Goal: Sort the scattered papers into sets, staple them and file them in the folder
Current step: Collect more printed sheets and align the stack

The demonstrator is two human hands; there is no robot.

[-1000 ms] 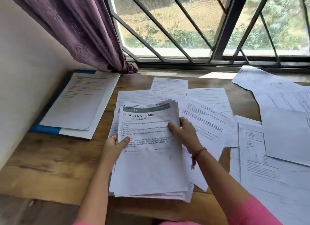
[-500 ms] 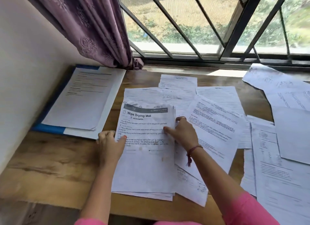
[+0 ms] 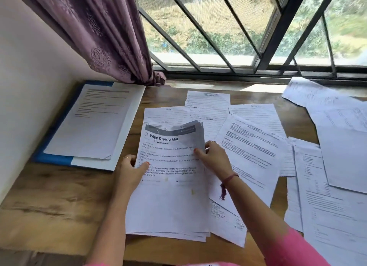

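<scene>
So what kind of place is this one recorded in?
Probably a home study spot: a brown wooden desk against a barred window, a purple patterned curtain, and a blue folder among printed white paper sheets.

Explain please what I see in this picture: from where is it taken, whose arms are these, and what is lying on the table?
There is no machine here. A person wears a camera on the head, so the view looks forward and down at that person's own two arms. The left hand and the right hand grip the two sides of a stack of papers; its top page is titled "Wipe Drying Mat". The stack's upper end is lifted and curls a little, and its lower end lies on the wooden table. Loose sheets lie scattered across the middle and right. At the left, by the wall, lies a blue folder with papers on it. Behind are a purple curtain and a barred window. No stapler is visible.
</scene>
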